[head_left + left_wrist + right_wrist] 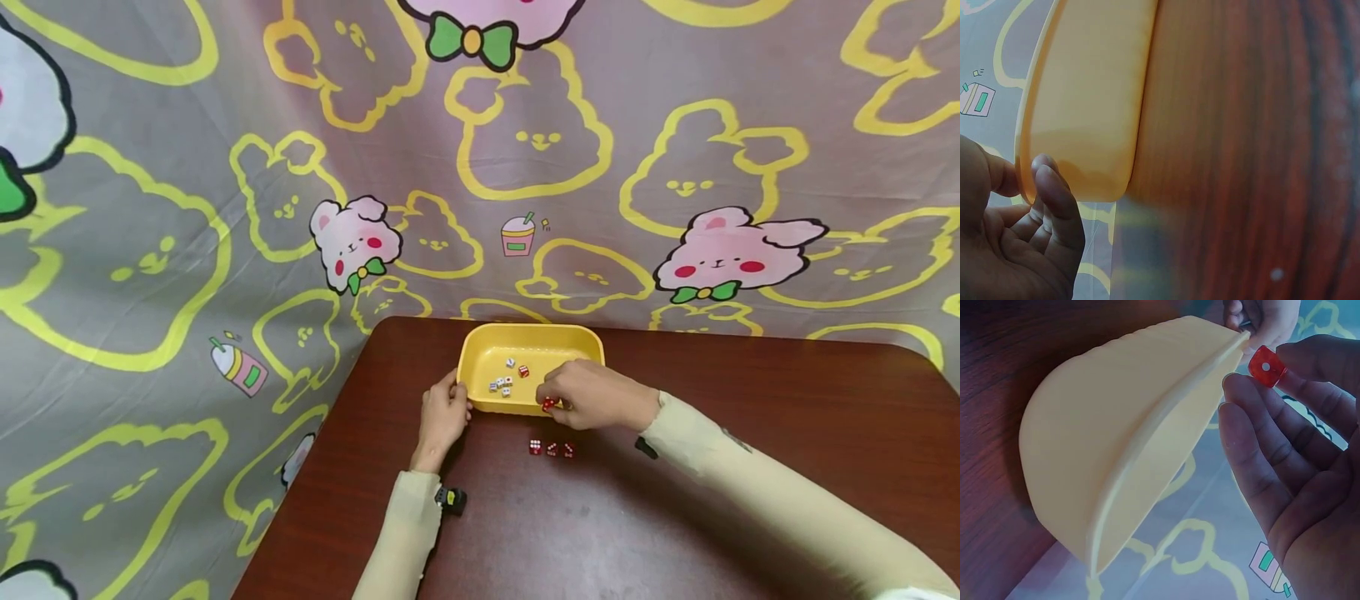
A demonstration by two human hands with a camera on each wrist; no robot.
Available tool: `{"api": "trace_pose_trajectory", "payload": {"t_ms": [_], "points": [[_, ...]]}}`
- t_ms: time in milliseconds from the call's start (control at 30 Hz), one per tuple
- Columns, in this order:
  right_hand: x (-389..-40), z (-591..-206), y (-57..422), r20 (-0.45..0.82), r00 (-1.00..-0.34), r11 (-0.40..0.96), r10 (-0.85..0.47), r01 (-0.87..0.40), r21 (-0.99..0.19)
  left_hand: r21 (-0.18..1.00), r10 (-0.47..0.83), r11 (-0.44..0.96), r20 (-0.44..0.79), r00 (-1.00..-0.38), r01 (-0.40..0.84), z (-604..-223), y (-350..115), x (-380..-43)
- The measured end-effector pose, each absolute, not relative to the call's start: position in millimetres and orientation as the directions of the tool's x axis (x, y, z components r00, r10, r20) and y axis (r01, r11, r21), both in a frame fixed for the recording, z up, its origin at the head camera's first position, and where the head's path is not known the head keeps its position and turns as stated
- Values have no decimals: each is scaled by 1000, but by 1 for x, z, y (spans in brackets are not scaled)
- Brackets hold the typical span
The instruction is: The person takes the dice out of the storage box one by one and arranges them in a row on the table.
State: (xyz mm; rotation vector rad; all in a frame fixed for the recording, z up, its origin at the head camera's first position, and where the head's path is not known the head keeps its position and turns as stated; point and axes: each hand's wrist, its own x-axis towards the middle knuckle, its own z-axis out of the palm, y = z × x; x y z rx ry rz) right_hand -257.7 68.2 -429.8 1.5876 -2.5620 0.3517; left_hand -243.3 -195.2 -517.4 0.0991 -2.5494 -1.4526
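I see two hands busy near the middle of the frame, at a yellow box (480, 407) that sits on a shiny brown desk (810, 417). The right hand (600, 393) is by the box's right part, near its front edge. Its grip is closed tight on one red die (1265, 367), with the thumb and a finger pinching it. One white dot shows on the die in the right wrist view. The left hand (444, 414) is at the box's left end, and its grip is clamped on the edge, with fingers on both sides of the rim. Inside the box, left of the middle, there are five small white dice (506, 392) and another red die (523, 372). Just below the box in the frame, three red dice (552, 449) lie in a short row on the desk, close to each other. Both arms have pale sleeves (780, 492). Behind it all, across the top, hangs a gray cloth (420, 158) with yellow and pink bunnies.
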Motion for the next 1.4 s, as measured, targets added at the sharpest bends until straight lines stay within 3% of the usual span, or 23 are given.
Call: {"api": "trace_pose_trajectory", "payload": {"t_ms": [1400], "points": [[-242,-462,99,161,-494,454,-855,-861,-231,858,-162,512,134,-978,32,-519,-196,-244]]}}
